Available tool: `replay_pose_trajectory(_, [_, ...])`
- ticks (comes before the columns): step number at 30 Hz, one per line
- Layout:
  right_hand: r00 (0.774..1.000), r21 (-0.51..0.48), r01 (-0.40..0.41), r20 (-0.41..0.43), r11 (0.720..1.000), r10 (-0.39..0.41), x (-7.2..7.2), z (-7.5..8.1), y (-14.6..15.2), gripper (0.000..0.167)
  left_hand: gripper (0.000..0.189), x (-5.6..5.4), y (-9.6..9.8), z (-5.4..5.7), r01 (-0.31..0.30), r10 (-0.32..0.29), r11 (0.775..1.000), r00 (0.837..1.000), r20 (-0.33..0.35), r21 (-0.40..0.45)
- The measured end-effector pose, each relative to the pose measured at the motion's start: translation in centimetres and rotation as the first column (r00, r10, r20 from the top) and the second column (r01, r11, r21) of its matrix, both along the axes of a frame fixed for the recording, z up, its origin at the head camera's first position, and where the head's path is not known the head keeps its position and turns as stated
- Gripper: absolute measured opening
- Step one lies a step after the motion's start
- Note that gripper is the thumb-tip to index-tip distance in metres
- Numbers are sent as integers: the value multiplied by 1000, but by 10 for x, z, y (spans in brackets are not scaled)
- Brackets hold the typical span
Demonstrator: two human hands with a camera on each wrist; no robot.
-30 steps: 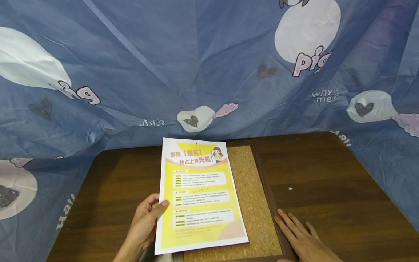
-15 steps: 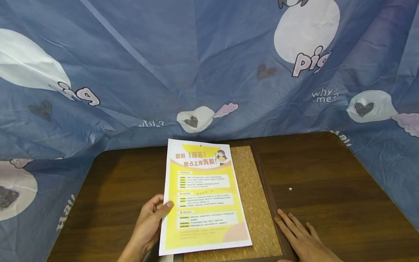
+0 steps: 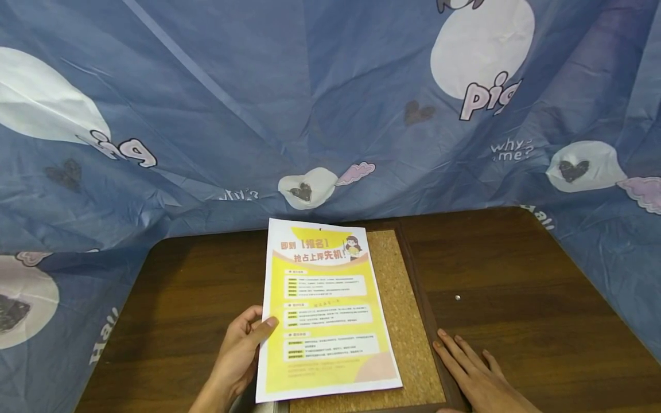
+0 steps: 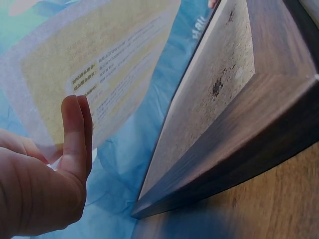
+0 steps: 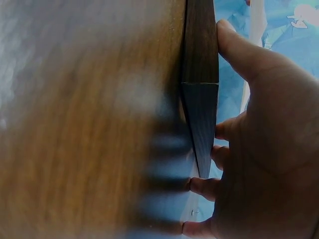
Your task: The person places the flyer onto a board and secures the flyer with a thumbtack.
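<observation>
My left hand [image 3: 234,353] pinches the left edge of a yellow and white printed flyer [image 3: 330,367], thumb on the printed face. The flyer covers the left part of a cork board [image 3: 408,321] with a dark wooden frame. In the left wrist view, the sheet [image 4: 114,64] stands raised off the board, its print showing through from behind. A small dark spot marks the flyer's top edge. My right hand [image 3: 480,373] rests at the board's lower right corner, fingers extended along the frame's side. The right wrist view has its thumb against the frame [image 5: 201,45].
A small shiny round thing [image 3: 457,297] lies on the dark wooden table [image 3: 496,252], right of the board. Behind the table hangs a blue patterned cloth [image 3: 222,103]. Something pale partly shows under the flyer's lower left corner.
My left hand has shifted the flyer a little to the right across the board, covering more of the cork. The right hand and the board have stayed put.
</observation>
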State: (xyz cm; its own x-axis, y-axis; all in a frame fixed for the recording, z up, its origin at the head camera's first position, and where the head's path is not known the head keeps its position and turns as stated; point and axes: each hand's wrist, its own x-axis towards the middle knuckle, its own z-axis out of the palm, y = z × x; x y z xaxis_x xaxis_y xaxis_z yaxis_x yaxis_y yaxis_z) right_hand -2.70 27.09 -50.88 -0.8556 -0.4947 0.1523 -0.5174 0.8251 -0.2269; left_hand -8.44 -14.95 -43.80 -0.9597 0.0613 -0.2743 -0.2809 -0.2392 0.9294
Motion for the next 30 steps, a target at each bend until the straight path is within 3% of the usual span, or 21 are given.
replay_pose_trajectory(17, [1000, -12, -6, 11, 1000, 6, 0, 0, 1, 101, 18, 0, 6, -1, 30, -30, 999, 1000, -4, 11])
replay_pose_trajectory(30, [999, -36, -10, 32, 999, 11, -1, 0, 1, 101, 16, -3, 13, -5, 9, -8, 999, 1000, -8, 36])
